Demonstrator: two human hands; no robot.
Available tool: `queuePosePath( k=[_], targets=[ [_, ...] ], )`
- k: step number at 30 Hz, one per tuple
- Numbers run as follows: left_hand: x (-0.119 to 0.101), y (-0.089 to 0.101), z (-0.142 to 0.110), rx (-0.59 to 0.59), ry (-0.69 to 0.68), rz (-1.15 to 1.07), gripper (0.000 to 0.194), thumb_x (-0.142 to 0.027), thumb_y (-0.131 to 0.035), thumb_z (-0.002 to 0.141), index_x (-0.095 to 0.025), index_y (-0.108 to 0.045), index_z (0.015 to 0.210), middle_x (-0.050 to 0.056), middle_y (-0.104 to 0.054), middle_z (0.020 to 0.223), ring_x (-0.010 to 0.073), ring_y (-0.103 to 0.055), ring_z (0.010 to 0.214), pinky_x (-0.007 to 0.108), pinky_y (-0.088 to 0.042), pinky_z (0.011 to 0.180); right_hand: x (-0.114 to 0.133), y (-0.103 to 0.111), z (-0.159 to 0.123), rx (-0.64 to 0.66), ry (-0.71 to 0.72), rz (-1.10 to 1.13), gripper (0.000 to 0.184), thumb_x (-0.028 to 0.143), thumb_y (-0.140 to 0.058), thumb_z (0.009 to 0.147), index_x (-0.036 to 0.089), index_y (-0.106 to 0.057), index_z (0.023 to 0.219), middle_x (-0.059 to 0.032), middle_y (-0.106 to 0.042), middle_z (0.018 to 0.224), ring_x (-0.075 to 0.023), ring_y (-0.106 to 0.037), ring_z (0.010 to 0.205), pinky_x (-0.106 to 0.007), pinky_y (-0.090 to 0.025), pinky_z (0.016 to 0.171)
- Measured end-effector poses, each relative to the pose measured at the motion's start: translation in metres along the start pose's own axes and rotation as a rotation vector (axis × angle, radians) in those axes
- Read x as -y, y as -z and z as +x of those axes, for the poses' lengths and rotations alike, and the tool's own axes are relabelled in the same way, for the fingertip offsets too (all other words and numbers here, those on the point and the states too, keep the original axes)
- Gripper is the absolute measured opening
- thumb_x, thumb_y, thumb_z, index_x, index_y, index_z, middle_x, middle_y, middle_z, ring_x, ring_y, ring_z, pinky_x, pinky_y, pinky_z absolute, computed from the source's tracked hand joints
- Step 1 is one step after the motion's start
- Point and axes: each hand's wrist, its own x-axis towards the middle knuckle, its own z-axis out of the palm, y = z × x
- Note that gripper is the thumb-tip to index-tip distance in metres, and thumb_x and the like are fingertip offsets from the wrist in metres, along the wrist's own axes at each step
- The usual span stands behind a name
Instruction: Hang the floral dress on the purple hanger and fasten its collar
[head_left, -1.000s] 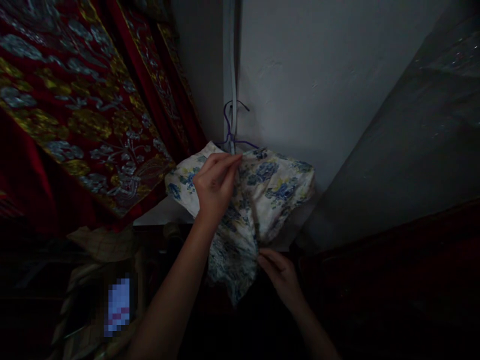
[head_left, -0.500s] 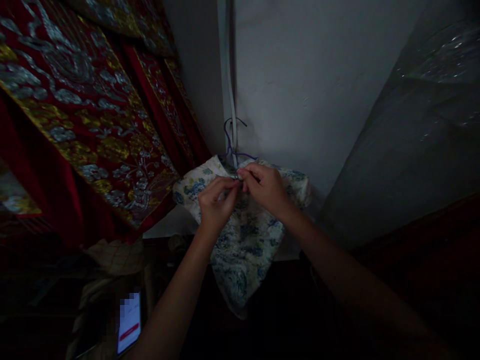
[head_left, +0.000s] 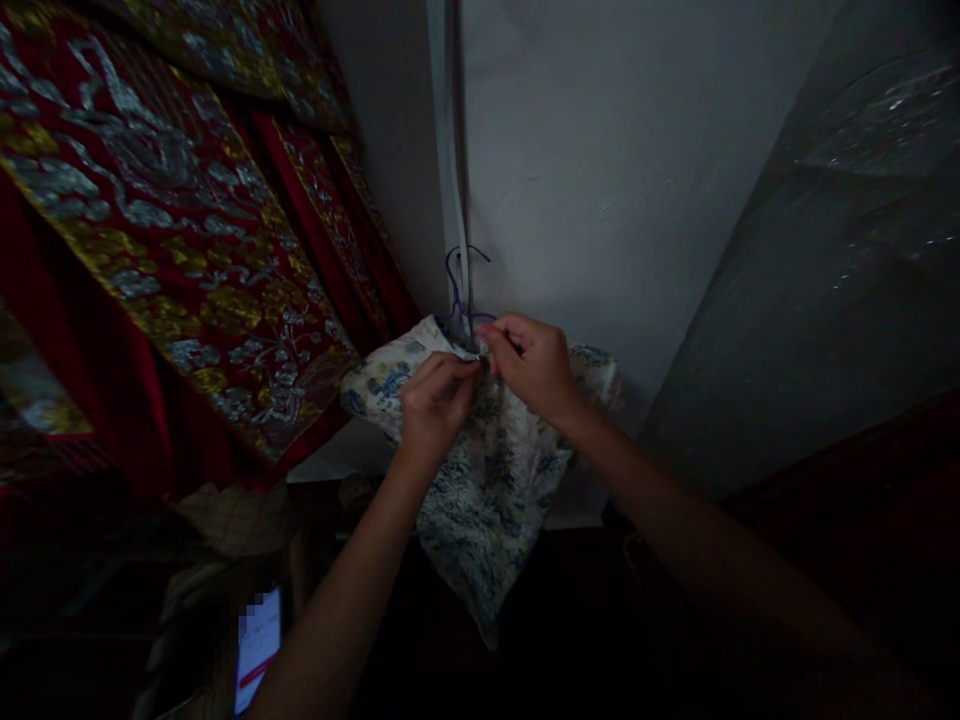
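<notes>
1. Fingers (head_left: 448, 367) of the left hand (head_left: 429, 402) pinch the flowery shirt (head_left: 487, 510) at its neck.
2. The right hand (head_left: 538, 365) pinches the neck too, its fingers just beside the left ones.
3. The shirt hangs below the fingers, on a purple hanger (head_left: 457, 300).
4. A lit phone (head_left: 259, 640) is low down, left of the fingers.
</notes>
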Motion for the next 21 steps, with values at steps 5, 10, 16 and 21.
queuePosePath(
  k=[5,10,16,21],
  targets=[
    [0.014,-0.01,-0.01,0.294,0.018,0.099,0.016,-0.016,-0.059,0.095,-0.019,-0.072,0.085,0.003,-0.064,0.079,0.015,-0.063,0.072,0.025,-0.047,0.066,-0.002,0.017,0.004,-0.036,-0.106,0.127,0.037,0.046,-0.065,0.091,0.02,-0.06,0.066,0.0053,-0.053,0.047,-0.0094,-0.045,0.042,-0.024,-0.034,0.046],
    [0.023,-0.004,-0.044,0.617,0.024,0.227,0.017,-0.019,-0.056,0.094,-0.021,-0.071,0.088,0.005,-0.068,0.086,0.017,-0.065,0.075,0.026,-0.049,0.067,0.002,0.055,0.026,-0.238,-0.287,0.485,0.037,0.052,-0.072,0.086,0.02,-0.06,0.069,0.01,-0.041,0.045,-0.0064,-0.034,0.036,-0.023,-0.024,0.037],
    [0.012,0.019,-0.044,0.397,0.17,0.184,0.036,-0.034,-0.063,0.094,-0.021,-0.058,0.127,0.013,-0.057,0.126,0.0255,-0.059,0.117,0.039,-0.05,0.099,-0.01,0.133,0.012,-0.158,-0.737,0.589,0.045,0.032,-0.044,0.104,0.018,-0.054,0.063,0.0132,-0.025,0.037,-0.0012,-0.023,0.031,-0.025,-0.017,0.042],
    [0.056,0.023,-0.006,0.18,0.303,0.266,0.059,-0.039,-0.067,0.09,-0.022,-0.048,0.143,0.015,-0.043,0.14,0.0286,-0.053,0.126,0.044,-0.049,0.103,-0.035,0.169,-0.055,-0.168,-1.005,0.772,0.043,0.028,-0.046,0.103,0.02,-0.046,0.061,0.0128,-0.024,0.036,0.0,-0.019,0.029,-0.02,-0.009,0.038]
  ],
)
